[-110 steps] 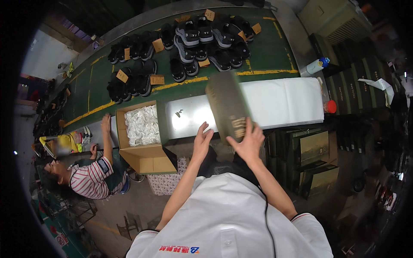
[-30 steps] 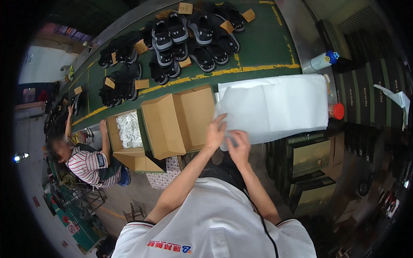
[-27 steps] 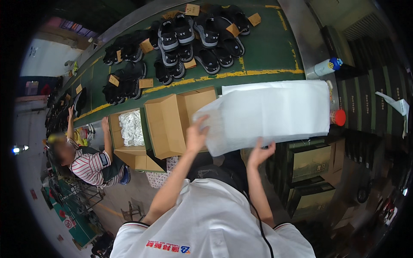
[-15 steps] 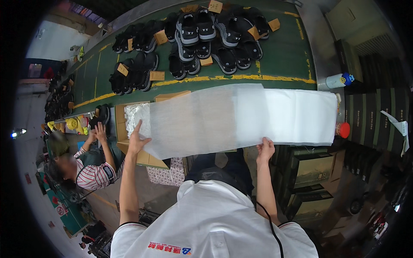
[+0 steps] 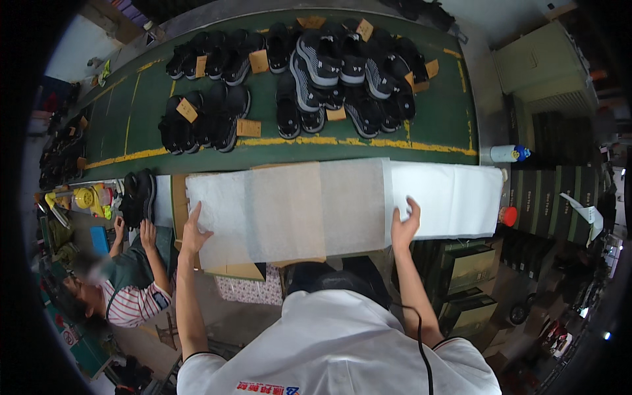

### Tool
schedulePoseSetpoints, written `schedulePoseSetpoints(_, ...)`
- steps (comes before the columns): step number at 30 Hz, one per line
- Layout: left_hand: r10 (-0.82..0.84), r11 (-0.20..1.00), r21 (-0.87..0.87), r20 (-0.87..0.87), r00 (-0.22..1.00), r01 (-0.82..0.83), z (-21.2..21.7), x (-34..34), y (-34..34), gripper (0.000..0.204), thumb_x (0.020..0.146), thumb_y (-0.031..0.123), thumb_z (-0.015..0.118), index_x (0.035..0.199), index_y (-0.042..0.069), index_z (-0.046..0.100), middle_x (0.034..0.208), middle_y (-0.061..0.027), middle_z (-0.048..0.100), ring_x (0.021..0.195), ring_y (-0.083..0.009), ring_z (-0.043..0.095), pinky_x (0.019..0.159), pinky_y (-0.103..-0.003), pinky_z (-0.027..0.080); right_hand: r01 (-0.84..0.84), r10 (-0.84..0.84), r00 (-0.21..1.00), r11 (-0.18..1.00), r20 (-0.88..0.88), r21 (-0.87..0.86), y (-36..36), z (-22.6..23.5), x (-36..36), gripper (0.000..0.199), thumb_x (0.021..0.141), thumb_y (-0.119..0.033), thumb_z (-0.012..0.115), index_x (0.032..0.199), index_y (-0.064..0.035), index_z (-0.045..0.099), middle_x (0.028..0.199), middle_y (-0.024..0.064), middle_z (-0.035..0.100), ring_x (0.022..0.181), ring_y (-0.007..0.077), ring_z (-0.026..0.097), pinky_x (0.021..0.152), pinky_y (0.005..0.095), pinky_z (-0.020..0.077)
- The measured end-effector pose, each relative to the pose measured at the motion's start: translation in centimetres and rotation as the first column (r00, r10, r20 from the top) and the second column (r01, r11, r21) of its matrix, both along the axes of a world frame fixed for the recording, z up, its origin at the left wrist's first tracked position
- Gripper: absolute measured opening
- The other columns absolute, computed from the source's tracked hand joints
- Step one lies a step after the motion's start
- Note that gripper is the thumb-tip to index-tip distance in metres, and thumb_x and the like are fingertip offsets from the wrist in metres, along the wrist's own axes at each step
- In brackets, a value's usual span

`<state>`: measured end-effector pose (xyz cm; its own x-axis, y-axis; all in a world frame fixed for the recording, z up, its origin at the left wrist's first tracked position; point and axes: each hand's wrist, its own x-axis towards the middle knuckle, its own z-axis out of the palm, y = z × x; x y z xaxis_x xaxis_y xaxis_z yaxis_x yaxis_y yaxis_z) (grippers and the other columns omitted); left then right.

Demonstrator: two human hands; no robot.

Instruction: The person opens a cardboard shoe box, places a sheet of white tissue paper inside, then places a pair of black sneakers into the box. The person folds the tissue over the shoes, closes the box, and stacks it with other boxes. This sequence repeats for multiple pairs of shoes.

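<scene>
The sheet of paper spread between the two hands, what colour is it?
White, thin and slightly see-through tissue paper; it shows in the head view.

Sheet (image 5: 289, 210) spread between the left hand (image 5: 193, 236) and right hand (image 5: 404, 228): thin white tissue paper, matt, faintly translucent, lightly creased. Box (image 5: 230, 268) beneath it: brown cardboard, dull and smooth. Stack (image 5: 447, 197) just right of the right hand: the same white matt paper. Belt (image 5: 263, 141) beyond both hands: dark green, matt, rubbery look. Shoes (image 5: 329, 72) on it: black knit cloth, matt, with tan card tags.
</scene>
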<state>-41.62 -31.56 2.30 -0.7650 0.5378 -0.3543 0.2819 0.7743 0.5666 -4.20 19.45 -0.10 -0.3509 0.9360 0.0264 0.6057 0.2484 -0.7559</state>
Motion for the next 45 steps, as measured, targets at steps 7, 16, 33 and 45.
schedulePoseSetpoints(7,0.152,0.988,0.024,-0.253,0.955,-0.151,3.2,2.8,-0.4,0.092,0.087,0.023,0.079,0.164,0.009,0.031,0.168,-0.0240,0.026,0.153,-0.0432,0.030,0.122,-0.049,0.031,-0.437,0.463,0.884,0.867,-0.064,0.242,14.5,6.3,-34.7,0.069,0.088,-0.028,0.076,0.141,0.0116,0.053,0.144,0.0315,0.055,0.135,0.0461,0.054,0.113,0.0447,0.0437)
schedulePoseSetpoints(16,0.652,0.743,-0.055,-0.169,0.739,-0.667,6.1,20.2,-5.6,0.065,0.104,0.021,0.060,0.163,0.009,0.034,0.170,-0.0188,0.024,0.153,-0.0410,0.031,0.114,-0.053,0.039,-0.395,0.652,0.585,0.748,0.482,-0.533,23.3,0.7,-53.5,0.084,0.077,-0.048,0.079,0.143,-0.0003,0.061,0.153,0.0191,0.055,0.136,0.0335,0.056,0.110,0.0424,0.0456)
schedulePoseSetpoints(33,0.064,0.707,0.673,0.246,0.967,-0.218,13.2,12.3,23.4,0.052,0.099,0.012,0.061,0.149,-0.001,0.051,0.148,-0.0190,0.057,0.135,-0.0319,0.055,0.110,-0.042,0.046,-0.550,0.518,0.826,0.651,-0.224,-0.523,10.8,17.6,-21.6,0.039,0.091,-0.014,0.069,0.126,0.0030,0.068,0.122,0.0142,0.073,0.111,0.0245,0.066,0.100,0.0357,0.0488)
schedulePoseSetpoints(45,-0.036,0.727,0.521,0.680,0.733,-0.448,19.1,26.4,35.8,0.067,0.097,0.035,0.075,0.143,-0.008,0.052,0.136,-0.0210,0.064,0.121,-0.0254,0.063,0.101,-0.038,0.051,-0.694,0.609,0.720,0.638,-0.333,-0.333,4.7,21.4,-1.4,0.038,0.092,-0.010,0.069,0.126,0.0049,0.066,0.118,0.0144,0.073,0.106,0.0236,0.067,0.096,0.0332,0.0519)
